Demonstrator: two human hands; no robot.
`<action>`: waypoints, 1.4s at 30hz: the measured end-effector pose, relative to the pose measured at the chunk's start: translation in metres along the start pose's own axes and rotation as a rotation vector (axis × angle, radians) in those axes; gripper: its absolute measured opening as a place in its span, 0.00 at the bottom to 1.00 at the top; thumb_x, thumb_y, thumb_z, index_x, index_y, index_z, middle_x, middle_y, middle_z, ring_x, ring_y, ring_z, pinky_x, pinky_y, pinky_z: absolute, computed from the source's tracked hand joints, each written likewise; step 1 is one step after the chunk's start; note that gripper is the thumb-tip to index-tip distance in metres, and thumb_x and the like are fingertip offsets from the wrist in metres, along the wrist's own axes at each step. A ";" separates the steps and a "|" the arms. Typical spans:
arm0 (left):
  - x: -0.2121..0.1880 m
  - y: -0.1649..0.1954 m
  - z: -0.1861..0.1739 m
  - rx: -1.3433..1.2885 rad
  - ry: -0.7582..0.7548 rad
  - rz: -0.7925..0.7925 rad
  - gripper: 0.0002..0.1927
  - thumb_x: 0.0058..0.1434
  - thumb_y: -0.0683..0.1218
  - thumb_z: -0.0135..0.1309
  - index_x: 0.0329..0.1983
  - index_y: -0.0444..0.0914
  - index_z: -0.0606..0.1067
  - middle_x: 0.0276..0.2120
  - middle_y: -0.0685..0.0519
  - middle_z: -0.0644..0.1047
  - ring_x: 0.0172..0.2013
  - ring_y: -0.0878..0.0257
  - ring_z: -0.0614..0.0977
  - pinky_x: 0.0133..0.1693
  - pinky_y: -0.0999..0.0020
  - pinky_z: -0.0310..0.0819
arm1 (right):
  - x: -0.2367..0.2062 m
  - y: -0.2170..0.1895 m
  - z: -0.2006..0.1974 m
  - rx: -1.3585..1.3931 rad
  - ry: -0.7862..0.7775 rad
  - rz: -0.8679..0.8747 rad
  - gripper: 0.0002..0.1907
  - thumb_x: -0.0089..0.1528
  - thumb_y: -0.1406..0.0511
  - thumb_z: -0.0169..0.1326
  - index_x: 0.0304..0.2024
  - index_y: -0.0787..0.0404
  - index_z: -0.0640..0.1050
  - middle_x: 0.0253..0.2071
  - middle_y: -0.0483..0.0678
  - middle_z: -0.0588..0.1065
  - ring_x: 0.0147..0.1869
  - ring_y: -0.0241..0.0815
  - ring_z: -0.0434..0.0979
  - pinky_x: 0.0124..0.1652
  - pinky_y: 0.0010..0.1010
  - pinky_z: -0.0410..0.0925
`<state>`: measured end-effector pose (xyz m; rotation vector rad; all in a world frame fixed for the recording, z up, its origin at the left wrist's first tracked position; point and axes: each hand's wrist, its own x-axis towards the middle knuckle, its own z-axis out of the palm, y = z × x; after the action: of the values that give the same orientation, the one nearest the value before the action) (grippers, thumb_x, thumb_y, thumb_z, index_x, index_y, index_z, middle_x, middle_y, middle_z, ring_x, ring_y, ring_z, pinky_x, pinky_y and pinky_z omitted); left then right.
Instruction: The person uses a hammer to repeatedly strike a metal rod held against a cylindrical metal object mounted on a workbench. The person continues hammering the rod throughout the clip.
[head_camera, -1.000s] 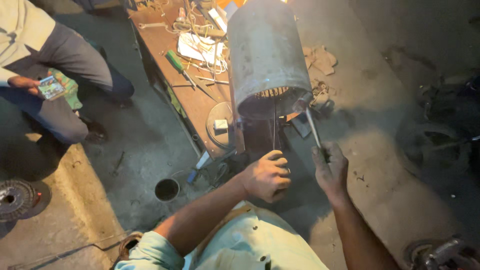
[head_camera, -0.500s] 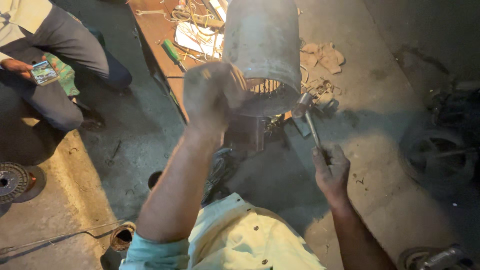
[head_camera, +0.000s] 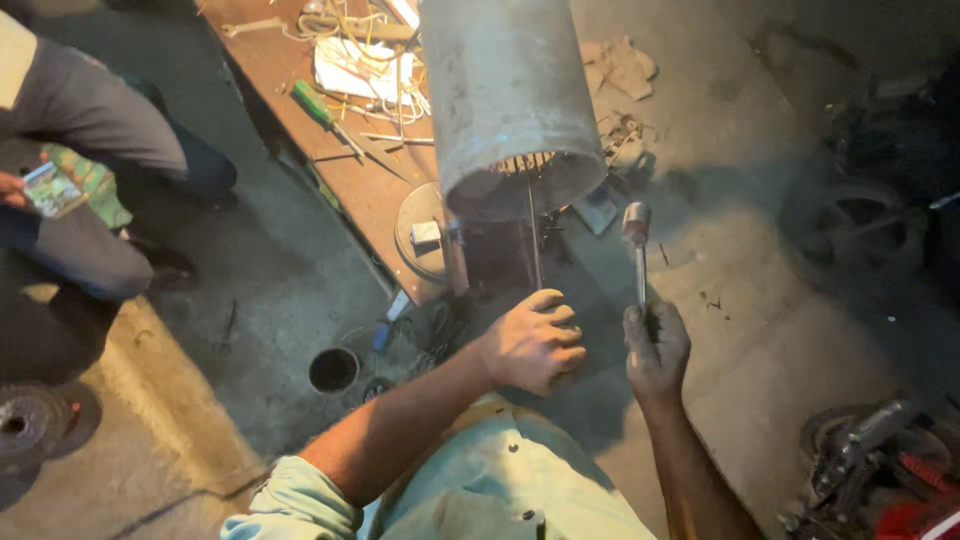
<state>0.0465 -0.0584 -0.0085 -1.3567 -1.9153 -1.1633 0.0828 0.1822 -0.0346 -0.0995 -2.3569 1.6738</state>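
While the left hand (head_camera: 533, 340) is closed round the near end of a thin rod (head_camera: 533, 235), the rod's far end runs up into the open mouth of the grey cylinder (head_camera: 505, 95), so the fist seems to steady it there. Just right of that grip, the right hand (head_camera: 655, 345) is wrapped round a hammer (head_camera: 637, 245) handle, head raised beside the rod, near the cylinder's rim.

left hand (head_camera: 532, 343) gripping rod (head_camera: 534, 235), right hand (head_camera: 655, 347) raising hammer (head_camera: 637, 240)
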 end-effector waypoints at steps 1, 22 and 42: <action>0.005 0.003 -0.002 0.002 -0.047 -0.028 0.07 0.50 0.49 0.62 0.23 0.45 0.76 0.23 0.57 0.74 0.31 0.57 0.76 0.44 0.55 0.69 | -0.001 -0.002 0.000 -0.056 0.007 -0.054 0.14 0.71 0.60 0.55 0.44 0.66 0.72 0.32 0.40 0.69 0.34 0.28 0.66 0.35 0.23 0.62; 0.026 0.018 0.002 -0.074 -0.155 0.191 0.13 0.44 0.58 0.59 0.22 0.46 0.74 0.22 0.56 0.74 0.29 0.56 0.77 0.37 0.56 0.62 | -0.004 -0.037 -0.027 -0.313 0.003 -0.118 0.16 0.73 0.59 0.49 0.38 0.65 0.75 0.26 0.40 0.69 0.30 0.29 0.64 0.29 0.24 0.59; 0.023 -0.030 0.026 -0.136 -0.078 0.146 0.12 0.43 0.54 0.62 0.24 0.44 0.74 0.23 0.55 0.75 0.33 0.55 0.79 0.41 0.57 0.65 | 0.070 -0.077 0.000 -0.612 -0.049 -0.461 0.16 0.75 0.59 0.47 0.39 0.64 0.74 0.25 0.54 0.69 0.28 0.53 0.70 0.31 0.41 0.63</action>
<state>0.0117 -0.0287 -0.0140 -1.6083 -1.7827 -1.2022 0.0221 0.1701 0.0492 0.3524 -2.5843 0.7315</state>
